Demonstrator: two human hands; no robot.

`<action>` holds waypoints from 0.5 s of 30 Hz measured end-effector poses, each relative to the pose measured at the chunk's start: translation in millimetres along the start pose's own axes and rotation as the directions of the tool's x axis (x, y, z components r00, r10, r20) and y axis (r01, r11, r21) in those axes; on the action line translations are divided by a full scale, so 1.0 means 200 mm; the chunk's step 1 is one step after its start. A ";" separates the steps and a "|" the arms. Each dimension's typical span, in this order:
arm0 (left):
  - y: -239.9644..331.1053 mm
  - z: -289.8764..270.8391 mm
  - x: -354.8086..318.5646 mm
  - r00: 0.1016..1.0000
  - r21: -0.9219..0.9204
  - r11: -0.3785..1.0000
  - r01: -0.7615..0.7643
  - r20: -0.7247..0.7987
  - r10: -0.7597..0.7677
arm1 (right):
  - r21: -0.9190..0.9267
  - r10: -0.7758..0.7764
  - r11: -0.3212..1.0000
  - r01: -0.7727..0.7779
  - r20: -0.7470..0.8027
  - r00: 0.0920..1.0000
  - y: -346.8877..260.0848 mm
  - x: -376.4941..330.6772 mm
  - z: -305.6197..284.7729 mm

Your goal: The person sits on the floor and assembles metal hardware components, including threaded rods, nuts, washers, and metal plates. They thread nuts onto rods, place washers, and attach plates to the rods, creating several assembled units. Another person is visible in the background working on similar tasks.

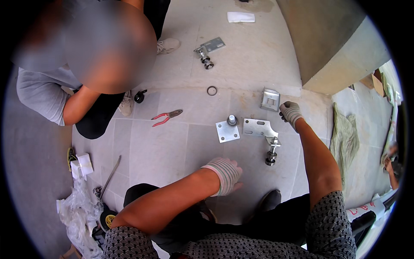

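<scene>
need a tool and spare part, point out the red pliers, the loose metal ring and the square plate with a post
red pliers (166, 117), head view, on the handles
loose metal ring (211, 90), head view, on its rim
square plate with a post (226, 131), head view, on the flat plate

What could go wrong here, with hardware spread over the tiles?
The loose ring lies apart from the brackets and could get kicked or lost. The bolt-and-roller assembly sits close to the left hand and may roll if bumped. The pliers are possibly underfoot for the co-worker.
</scene>
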State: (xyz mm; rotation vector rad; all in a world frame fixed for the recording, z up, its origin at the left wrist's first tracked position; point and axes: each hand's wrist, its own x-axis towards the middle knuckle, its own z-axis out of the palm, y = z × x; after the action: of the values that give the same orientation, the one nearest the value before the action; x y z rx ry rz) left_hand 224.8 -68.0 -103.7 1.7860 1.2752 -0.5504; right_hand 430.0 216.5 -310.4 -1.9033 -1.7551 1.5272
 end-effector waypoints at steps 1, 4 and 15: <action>0.00 0.00 0.00 1.000 -0.002 1.000 0.001 0.002 -0.001 | 0.004 -0.001 1.000 0.001 -0.001 1.000 0.00 0.00 0.00; 0.00 -0.01 0.00 1.000 0.002 1.000 0.005 0.010 -0.006 | 0.011 -0.008 1.000 0.008 -0.001 1.000 0.01 0.00 0.00; 0.02 -0.03 -0.01 1.000 0.034 0.999 0.023 0.015 -0.023 | -0.019 -0.022 1.000 0.022 0.006 1.000 0.03 0.02 0.00</action>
State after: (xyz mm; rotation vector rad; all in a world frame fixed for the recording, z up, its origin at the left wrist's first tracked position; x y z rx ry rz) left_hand 226.6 -64.5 -96.7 1.7931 1.2844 -0.6006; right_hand 434.2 217.8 -316.7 -1.8834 -1.7931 1.5152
